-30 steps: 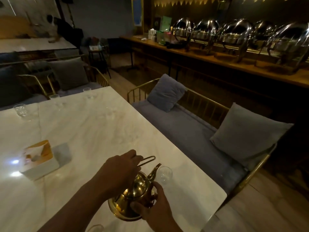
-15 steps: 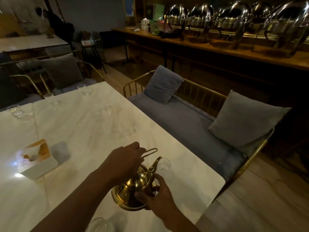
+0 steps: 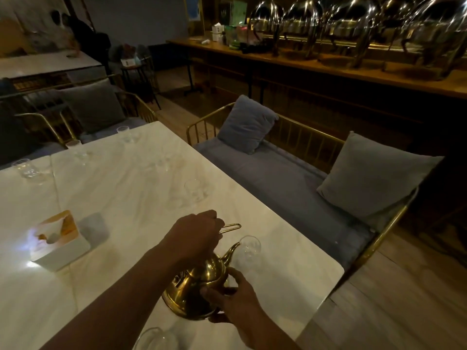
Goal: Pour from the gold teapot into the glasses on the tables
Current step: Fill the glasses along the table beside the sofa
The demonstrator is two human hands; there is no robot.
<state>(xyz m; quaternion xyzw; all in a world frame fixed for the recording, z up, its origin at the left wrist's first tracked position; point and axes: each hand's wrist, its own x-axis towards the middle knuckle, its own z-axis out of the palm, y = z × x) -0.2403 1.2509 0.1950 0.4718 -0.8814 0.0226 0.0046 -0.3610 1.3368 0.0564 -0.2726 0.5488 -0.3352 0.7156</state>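
Left hand [image 3: 194,237] grasping gold teapot [image 3: 195,286] handle, right hand [image 3: 228,298] gripping its body, spout at glass [image 3: 249,247]

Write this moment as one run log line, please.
left hand: grips teapot handle | right hand: steadies gold teapot | spout at glass rim

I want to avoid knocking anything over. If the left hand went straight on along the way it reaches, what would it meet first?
Probably the glass at the teapot's spout, just beyond the left hand; depth is hard to judge here.
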